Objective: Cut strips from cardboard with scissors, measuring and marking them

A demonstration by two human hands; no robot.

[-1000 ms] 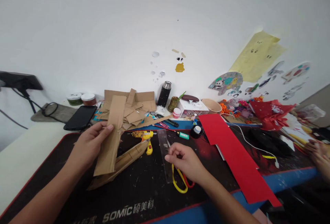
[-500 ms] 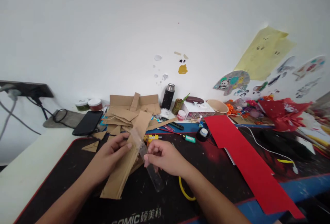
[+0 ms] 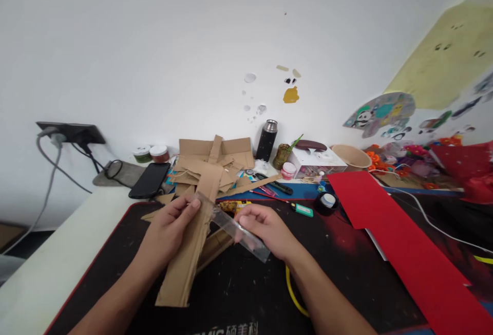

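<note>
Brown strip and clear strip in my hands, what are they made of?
The brown strip looks like matte cardboard, from its lengthwise creases and ragged edge. The clear strip seems glossy plastic: things behind show through and it catches light.

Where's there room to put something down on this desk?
The black mat is bare between your right hand and the red sheet; so is the pale tabletop nearer than the phone. The back is crowded, from cardboard scraps to white box.
</note>
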